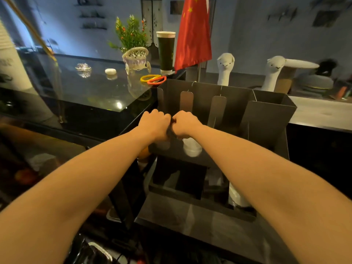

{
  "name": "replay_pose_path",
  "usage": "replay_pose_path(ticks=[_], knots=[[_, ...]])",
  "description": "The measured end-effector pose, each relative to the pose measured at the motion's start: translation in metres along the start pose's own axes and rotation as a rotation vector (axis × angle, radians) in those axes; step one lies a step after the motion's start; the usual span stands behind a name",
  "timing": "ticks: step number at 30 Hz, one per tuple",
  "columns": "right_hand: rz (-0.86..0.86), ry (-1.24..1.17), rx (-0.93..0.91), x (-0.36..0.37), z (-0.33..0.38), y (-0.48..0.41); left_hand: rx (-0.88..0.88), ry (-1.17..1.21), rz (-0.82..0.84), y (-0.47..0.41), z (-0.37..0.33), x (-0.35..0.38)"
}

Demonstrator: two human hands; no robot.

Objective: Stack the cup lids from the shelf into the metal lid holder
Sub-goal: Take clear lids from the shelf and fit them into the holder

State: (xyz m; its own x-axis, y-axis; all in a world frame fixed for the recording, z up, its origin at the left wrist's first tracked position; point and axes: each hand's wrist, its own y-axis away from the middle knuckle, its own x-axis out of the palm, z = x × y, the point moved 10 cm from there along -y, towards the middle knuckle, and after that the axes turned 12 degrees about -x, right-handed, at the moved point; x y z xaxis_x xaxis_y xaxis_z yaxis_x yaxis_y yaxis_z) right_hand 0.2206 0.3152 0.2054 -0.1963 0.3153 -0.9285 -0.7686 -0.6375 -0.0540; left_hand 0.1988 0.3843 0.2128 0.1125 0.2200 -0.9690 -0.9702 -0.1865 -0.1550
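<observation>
1. A glossy black glass counter filled the left middle of the frame.
2. A red flag with yellow stars hung at top centre.
3. A tall dark green cup with a cream rim stood just left of the flag.
4. A white wicker cart-shaped basket holding a green plant with orange berries stood left of the cup.
5. Yellow-and-orange-handled scissors lay in front of the cup.
6. A small white round object and a silvery glittering dish sat further left.
7. Two white alpaca plush toys stood upright at upper right.
</observation>
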Motion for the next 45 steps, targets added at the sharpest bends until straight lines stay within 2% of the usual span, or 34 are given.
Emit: replay_pose_path(ticks=[5,9,13,18,25,29,34,37,39,45], knots=[[0.175,0.278,-0.091,0.005,0.004,-0.003,0.062,-0.082,0.202,-0.009,-0.010,0.025],[0.281,0.382,-0.111,0.011,0.006,-0.006,0.053,-0.144,0.269,-0.012,-0.010,0.047],[0.366,0.361,-0.098,0.028,0.005,-0.013,0.067,-0.190,0.275,-0.017,-0.011,0.062],[0.393,0.361,-0.094,0.043,0.004,-0.020,0.074,-0.279,0.281,-0.014,-0.012,0.065],[0.433,0.350,-0.064,0.048,0.002,-0.023,0.136,-0.223,0.311,-0.008,-0.015,0.059],[0.446,0.324,-0.056,0.049,0.003,-0.023,0.112,-0.220,0.302,-0.010,-0.014,0.061],[0.400,0.298,-0.080,0.050,0.001,-0.026,0.106,-0.143,0.232,-0.010,-0.014,0.056],[0.311,0.299,-0.125,0.042,0.001,-0.024,0.069,-0.052,0.214,-0.009,-0.010,0.050],[0.217,0.280,-0.141,0.033,0.001,-0.017,0.059,-0.031,0.191,-0.008,-0.008,0.045],[-0.164,0.034,-0.141,-0.006,0.004,0.013,0.086,-0.035,-0.018,0.005,-0.004,0.014]])
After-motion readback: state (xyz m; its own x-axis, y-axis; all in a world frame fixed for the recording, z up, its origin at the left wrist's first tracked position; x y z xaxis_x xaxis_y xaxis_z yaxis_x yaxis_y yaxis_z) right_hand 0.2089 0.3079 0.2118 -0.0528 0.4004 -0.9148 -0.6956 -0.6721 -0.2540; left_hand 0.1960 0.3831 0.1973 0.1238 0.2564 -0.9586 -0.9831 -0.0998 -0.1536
